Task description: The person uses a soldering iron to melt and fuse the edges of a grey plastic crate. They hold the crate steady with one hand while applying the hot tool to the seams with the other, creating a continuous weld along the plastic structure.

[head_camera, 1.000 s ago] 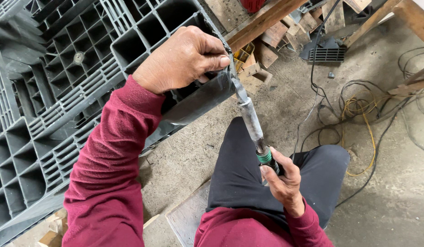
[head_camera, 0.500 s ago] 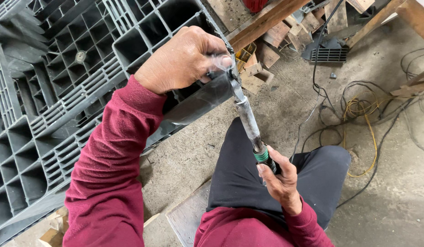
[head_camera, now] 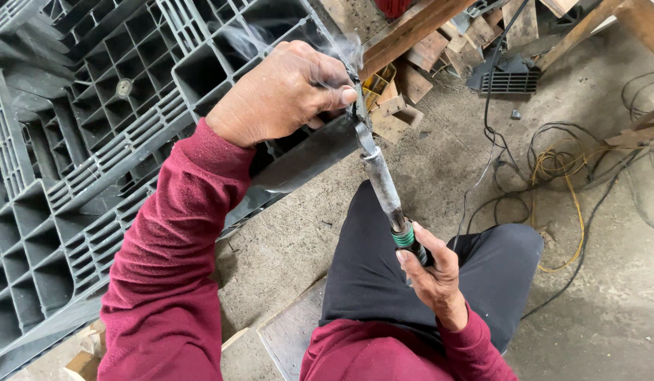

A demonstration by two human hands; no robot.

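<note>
A long metal heating tool (head_camera: 380, 180) with a green-banded handle is being gripped in the closed right hand (head_camera: 431, 274), near the body. Its tip is being pressed against the near edge of a grey plastic pallet (head_camera: 94, 169), which is being clasped by the left hand (head_camera: 281, 92), where smoke (head_camera: 341, 46) is rising.

Both hands clenched — left (head_camera: 281, 88) raised, right (head_camera: 429, 271) low.

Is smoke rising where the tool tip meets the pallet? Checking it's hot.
Yes, pale smoke curls up above the left hand at the tool tip.
</note>
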